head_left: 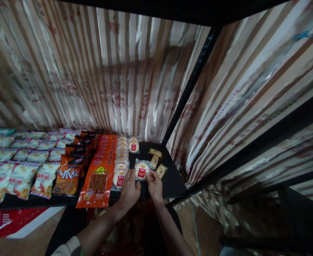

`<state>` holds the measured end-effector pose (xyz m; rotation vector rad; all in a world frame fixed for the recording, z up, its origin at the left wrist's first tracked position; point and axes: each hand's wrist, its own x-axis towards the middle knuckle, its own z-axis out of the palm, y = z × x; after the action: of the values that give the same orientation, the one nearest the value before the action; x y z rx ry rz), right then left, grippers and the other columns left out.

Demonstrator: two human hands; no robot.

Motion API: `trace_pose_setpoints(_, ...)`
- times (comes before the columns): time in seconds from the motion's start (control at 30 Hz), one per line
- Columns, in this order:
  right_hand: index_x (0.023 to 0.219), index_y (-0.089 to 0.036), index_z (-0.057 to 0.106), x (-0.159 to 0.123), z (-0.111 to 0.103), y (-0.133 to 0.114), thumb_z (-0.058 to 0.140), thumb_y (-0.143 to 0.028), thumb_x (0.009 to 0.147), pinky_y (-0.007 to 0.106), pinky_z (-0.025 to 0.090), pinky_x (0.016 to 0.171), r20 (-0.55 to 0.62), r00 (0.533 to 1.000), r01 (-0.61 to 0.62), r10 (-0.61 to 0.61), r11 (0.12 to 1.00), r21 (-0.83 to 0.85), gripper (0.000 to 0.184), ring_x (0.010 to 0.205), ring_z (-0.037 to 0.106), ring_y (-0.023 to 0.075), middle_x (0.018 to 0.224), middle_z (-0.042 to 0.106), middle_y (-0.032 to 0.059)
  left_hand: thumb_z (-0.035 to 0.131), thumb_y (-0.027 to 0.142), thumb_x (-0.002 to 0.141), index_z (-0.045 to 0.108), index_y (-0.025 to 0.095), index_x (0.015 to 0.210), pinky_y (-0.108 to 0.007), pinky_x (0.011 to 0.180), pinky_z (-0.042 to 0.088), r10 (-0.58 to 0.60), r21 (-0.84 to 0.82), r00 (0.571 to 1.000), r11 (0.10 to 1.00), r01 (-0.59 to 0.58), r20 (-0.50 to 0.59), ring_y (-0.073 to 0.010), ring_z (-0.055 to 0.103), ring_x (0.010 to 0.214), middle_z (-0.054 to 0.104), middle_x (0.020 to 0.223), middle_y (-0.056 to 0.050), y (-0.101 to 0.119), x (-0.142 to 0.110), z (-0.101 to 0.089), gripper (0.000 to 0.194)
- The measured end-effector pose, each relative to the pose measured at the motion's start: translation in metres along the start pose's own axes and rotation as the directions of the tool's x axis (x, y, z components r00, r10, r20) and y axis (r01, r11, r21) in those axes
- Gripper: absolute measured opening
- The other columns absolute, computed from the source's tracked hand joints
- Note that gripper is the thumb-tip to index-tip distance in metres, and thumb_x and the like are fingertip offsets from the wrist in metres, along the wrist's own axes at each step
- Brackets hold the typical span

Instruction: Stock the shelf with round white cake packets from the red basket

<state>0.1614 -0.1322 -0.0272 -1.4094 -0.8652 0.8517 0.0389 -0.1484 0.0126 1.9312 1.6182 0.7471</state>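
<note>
A round white cracker in a clear wrapper with a red label is between my hands, just above the black shelf. My right hand pinches its lower right edge between thumb and fingers. Along its left edge, my left hand has its fingers closed against the wrapper, the fingertips partly hidden. Left of it runs a row of the same wrapped crackers, front to back. One more wrapped cracker lies behind, at the back of the shelf. Several small yellowish packets lie beside my right hand.
Orange flat snack packs overlap in a row on the left, beside orange-brown snack bags and several rows of white striped bags. A black shelf post rises at the corner, before striped sheeting. A red basket stands below.
</note>
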Motion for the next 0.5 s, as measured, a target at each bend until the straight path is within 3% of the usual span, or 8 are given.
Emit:
trace_pose_setpoints(0.17, 0.089, -0.016, 0.061, 0.023, 0.011, 0.001, 0.055, -0.042, 0.067, 0.029, 0.050, 0.067, -0.030, 0.998, 0.055, -0.059, 0.993, -0.102, 0.035, 0.070, 0.063, 0.0177, 0.081, 0.067, 0.0066, 0.035, 0.019, 0.080, 0.036, 0.000, 0.131, -0.034, 0.110, 0.021, -0.051, 0.010, 0.996, 0.999, 0.050, 0.074, -0.0220, 0.028, 0.131, 0.034, 0.140, -0.017, 0.003, 0.021, 0.006, 0.054)
trace_pose_setpoints(0.33, 0.088, -0.016, 0.058, 0.046, 0.024, 0.002, 0.052, -0.041, 0.069, 0.029, 0.050, 0.068, -0.015, 0.996, 0.090, -0.092, 0.988, -0.124, 0.032, 0.070, 0.062, 0.0180, 0.081, 0.067, 0.0075, 0.036, 0.020, 0.079, 0.033, 0.002, 0.132, -0.032, 0.111, 0.017, -0.093, -0.120, 0.995, 0.988, 0.095, 0.020, -0.0208, 0.020, 0.134, 0.024, 0.144, -0.016, 0.011, 0.037, 0.008, 0.057)
trace_pose_setpoints(0.5, 0.085, -0.017, 0.060, 0.062, 0.034, -0.001, 0.052, -0.039, 0.068, 0.030, 0.048, 0.068, -0.039, 0.992, 0.112, -0.123, 0.972, -0.208, 0.028, 0.069, 0.062, 0.0179, 0.078, 0.067, 0.0066, 0.035, 0.026, 0.081, 0.033, 0.006, 0.133, -0.034, 0.111, 0.014, -0.133, -0.222, 0.991, 0.965, 0.137, 0.031, -0.0198, 0.018, 0.134, 0.024, 0.145, -0.014, 0.010, 0.053, 0.018, 0.056)
